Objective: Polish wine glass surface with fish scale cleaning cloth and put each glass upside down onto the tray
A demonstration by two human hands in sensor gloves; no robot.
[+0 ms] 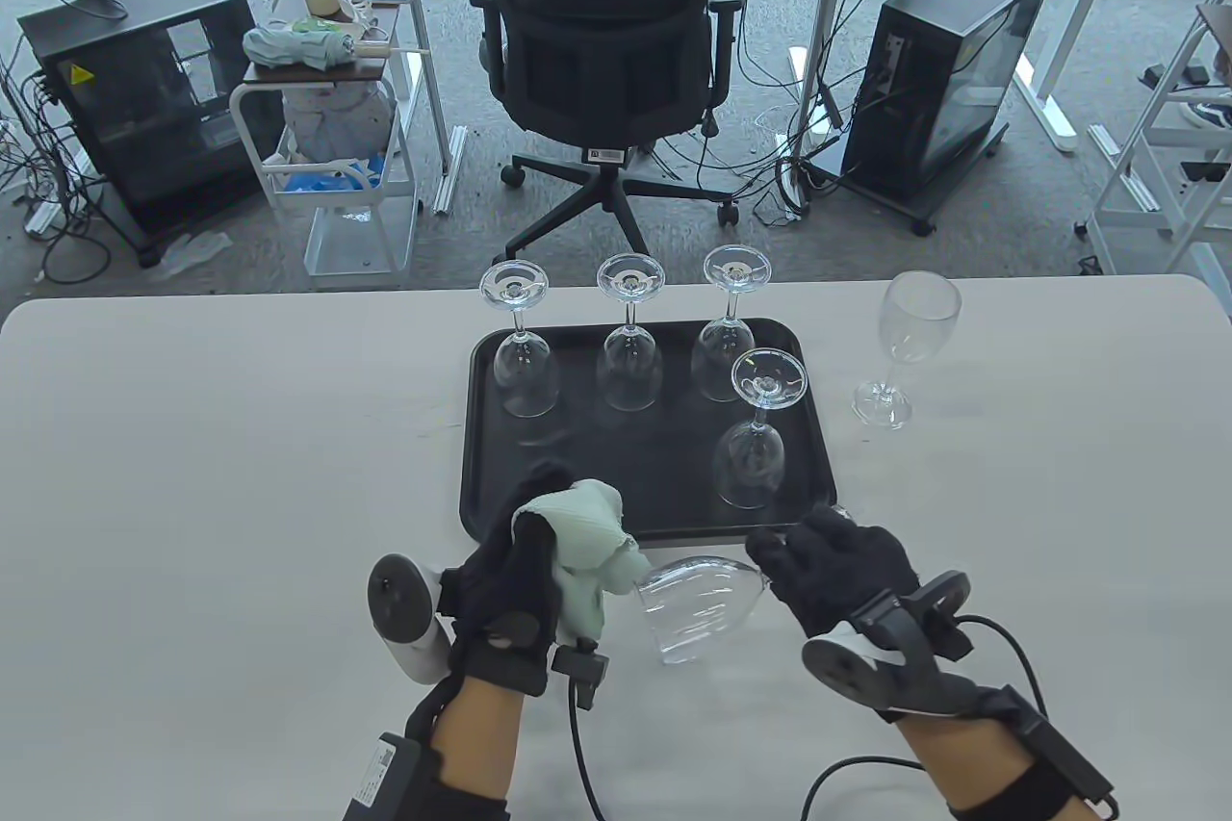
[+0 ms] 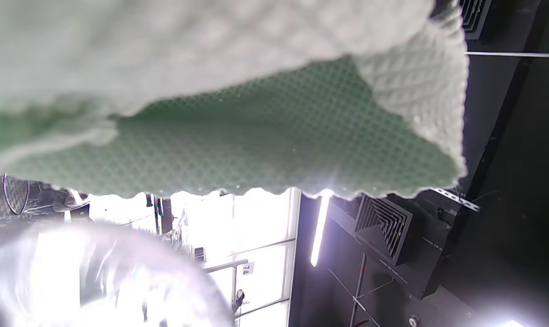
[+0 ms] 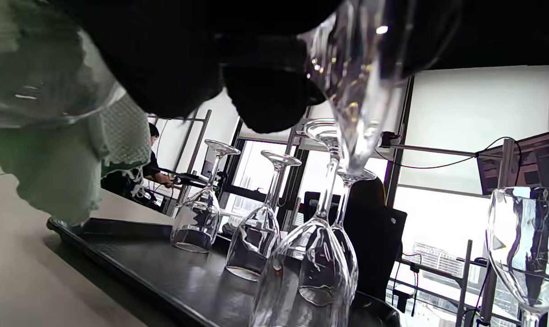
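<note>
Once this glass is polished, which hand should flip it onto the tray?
Right, probably. The right hand already grips the held glass at its stem end, nearest the tray; the left hand is full of cloth.

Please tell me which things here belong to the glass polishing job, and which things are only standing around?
Belong to the job:
cleaning cloth in left hand
held glass, right hand at its stem end
black tray
four upturned glasses
upright glass beside the tray

Only standing around:
office chair
computer towers
white cart
</note>
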